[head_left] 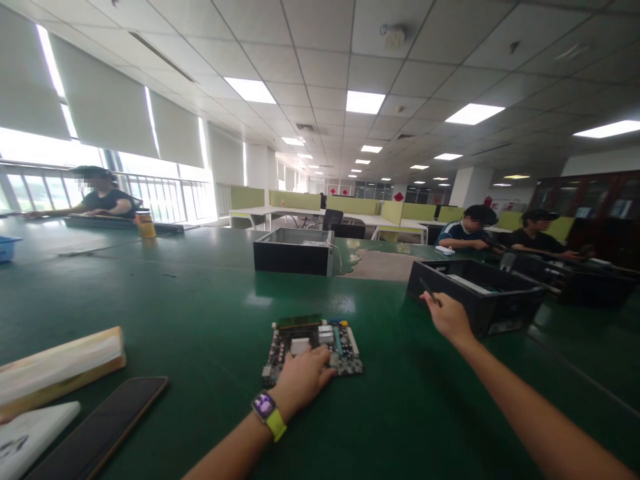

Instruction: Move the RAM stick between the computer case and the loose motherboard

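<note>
A computer motherboard [345,343] lies flat on the green table in front of me, with a row of slots and a pale square part near its middle. My left hand [306,375], wearing a watch with a yellow-green strap [276,425], rests palm down over its near side. The fingers are stretched out on the board and cover some of its parts. Raised to the right, my right hand [449,319] is closed around a thin dark pointed tool [429,292], tip upward. Behind that hand stands an open black computer case [500,303].
Another open computer case [293,257] stands beyond the motherboard. At near left lie a dark phone-like slab [100,427], a white box [35,433] and a long wrapped pack [65,367]. People sit at the far left and far right. An orange container [146,227] stands at back left.
</note>
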Tool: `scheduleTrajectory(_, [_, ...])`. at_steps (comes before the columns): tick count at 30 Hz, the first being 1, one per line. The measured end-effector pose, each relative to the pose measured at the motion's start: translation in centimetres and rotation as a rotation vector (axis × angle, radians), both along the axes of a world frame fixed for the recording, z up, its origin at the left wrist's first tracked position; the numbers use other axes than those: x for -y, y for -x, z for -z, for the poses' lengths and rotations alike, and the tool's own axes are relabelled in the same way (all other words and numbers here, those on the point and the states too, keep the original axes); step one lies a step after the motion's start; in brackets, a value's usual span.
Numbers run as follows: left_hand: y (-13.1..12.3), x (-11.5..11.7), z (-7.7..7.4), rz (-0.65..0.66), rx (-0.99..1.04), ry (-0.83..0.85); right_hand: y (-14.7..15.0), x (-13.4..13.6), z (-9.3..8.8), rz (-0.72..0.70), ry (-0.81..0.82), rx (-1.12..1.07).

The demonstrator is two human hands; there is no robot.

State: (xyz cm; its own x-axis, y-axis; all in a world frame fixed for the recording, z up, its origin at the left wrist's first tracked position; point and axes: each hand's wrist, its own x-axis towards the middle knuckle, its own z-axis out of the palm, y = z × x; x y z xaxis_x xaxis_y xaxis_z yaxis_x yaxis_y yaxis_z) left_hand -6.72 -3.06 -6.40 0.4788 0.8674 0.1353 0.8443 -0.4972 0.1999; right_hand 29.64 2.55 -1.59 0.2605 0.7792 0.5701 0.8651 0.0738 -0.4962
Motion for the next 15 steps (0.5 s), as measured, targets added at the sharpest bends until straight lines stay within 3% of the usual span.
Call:
scheduleTrajectory(3, [5.7,-4.1,0.6,-0.213,-0.043,-0.078,-6.8,-2.7,-2.6,0.140,0.255,0.222])
scheduleTrajectory(6, [11.1,-7.3,1.0,-0.392,-0.061,-0.122,-11.9,-4.3,-3.5,0.302,0.427,0.206])
scheduleTrajectory(10, [15.9,-9.6,1.0,-0.537,-0.054,-0.073,-15.2,-6.0,-3.0,0.362,0.450,0.142])
scheduleTrajectory(15, [17.8,-10.3,0.9,-0.579,-0.024,-0.045,-16.5,-8.4,-2.3,0.371,0.286,0.114])
